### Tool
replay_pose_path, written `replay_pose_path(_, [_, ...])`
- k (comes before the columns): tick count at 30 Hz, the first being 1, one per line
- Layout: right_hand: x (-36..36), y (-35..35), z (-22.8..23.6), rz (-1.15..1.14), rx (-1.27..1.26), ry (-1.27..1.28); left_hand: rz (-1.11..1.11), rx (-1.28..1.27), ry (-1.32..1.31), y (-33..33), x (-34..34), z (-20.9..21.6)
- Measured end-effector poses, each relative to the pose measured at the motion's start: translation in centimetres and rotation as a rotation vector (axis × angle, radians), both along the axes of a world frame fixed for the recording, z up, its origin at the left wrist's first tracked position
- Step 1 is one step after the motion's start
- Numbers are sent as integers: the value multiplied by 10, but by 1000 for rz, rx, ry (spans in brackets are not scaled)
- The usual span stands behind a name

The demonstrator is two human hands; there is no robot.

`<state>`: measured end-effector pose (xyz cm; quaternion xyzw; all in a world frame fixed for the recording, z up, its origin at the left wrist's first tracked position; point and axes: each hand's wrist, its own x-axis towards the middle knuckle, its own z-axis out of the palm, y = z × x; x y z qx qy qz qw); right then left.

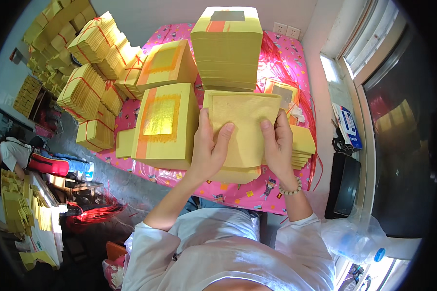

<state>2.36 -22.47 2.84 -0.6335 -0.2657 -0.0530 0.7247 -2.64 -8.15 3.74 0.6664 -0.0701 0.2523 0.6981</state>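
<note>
Between my two hands I hold a stack of yellow paper sheets, its broad plain face turned toward me. My left hand grips its left side, the thumb lying on the face. On the right side my right hand holds it the same way; a beaded bracelet is on that wrist. Just left stands a thick block of yellow paper with a gold square on top. Behind the held stack rises a taller paper pile with a grey patch on top. My fingers behind the stack are hidden.
The table has a pink patterned cover. Yellow bundles tied with red string stand at its left; loose red strands lie at the right. A black case rests on the windowsill. Another person works at a table far left.
</note>
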Motion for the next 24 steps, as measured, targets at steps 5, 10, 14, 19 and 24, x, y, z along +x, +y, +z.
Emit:
replay_pose_path(5, [-5,5,-2,-116,-82,-27,21,11,30,2,0,-9])
replay_pose_path(10, [-2,7,5,-70,26,48,30,-59,37,-3,-5,-3])
replay_pose_path(14, [7,2,6,-183,-46,-27,31,43,59,-3,-8,-2])
replay_pose_path(19, [11,3,9,-196,3,2,30,70,89,-3,-8,0])
replay_pose_path(24, [14,-6,13,-137,-1,99,-75,-15,101,-1,-7,-1])
